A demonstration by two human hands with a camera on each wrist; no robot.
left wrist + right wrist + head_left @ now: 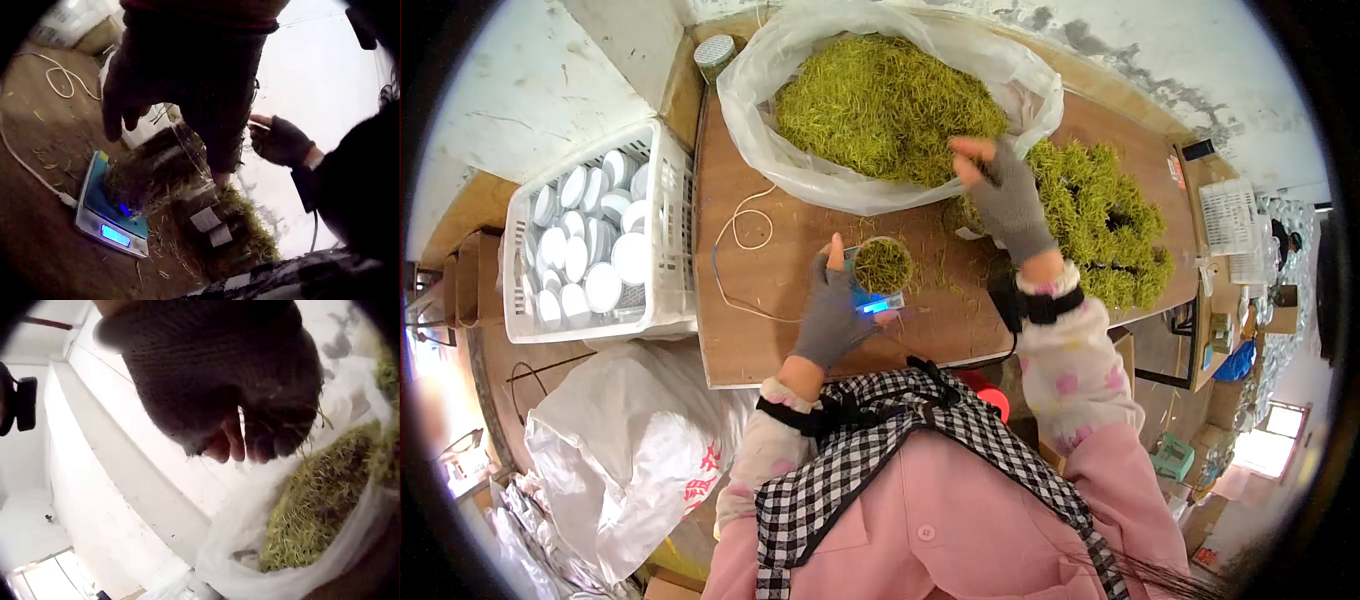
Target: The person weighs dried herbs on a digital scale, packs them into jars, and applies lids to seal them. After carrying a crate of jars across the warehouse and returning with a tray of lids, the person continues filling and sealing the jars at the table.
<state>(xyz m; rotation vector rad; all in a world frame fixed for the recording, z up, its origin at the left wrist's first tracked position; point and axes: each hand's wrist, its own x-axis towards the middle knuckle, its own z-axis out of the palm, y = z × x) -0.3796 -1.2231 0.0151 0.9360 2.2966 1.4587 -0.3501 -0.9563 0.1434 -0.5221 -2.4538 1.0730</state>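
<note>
My left hand (830, 315), in a grey fingerless glove, is beside a clear jar (882, 266) of dried yellow-green strands. Its fingers and thumb are spread apart around the jar's near left side. The jar stands on a small digital scale (115, 234) whose display is lit blue. My right hand (1007, 200), gloved alike, hovers over the near right rim of a large clear plastic bag (750, 135) heaped with the same strands (885, 105). In the right wrist view its fingers bend loosely, with a few strands at the glove.
Several filled jars (1100, 225), topped with strands, stand at the right of the brown table (750, 345). A white crate (670, 240) of round lids (603, 287) is at the left. A white cable (745, 212) runs to the scale. A lidded jar (715, 55) stands at the back left.
</note>
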